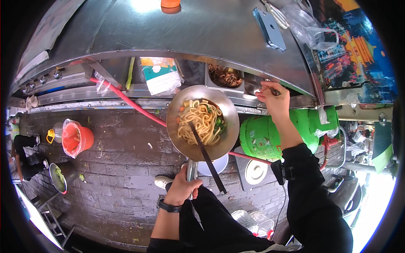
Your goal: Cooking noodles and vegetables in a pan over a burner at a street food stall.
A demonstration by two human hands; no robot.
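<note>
My left hand (182, 187) is closed round the metal handle of a wok (230, 126), which I hold up over the floor. Thick noodles (198, 126) with greens and orange bits lie inside it. Long dark chopsticks (207, 157) rest in the noodles, their ends leaning out over the near rim toward me. My right hand (275, 96) is closed on a spoon with a dark handle (275, 91), at the counter's lower shelf. Left of that hand sits a metal container (234, 87) of brown chopped meat (225, 76). The spoon's far end is partly hidden.
A steel counter (190, 29) spans the far side, with a blue phone (268, 28) and plastic bags (310, 31) on it. Below are a green gas cylinder (274, 133) and a red hose (130, 102). A red bucket (78, 139) and a pot (57, 179) stand left on wet paving.
</note>
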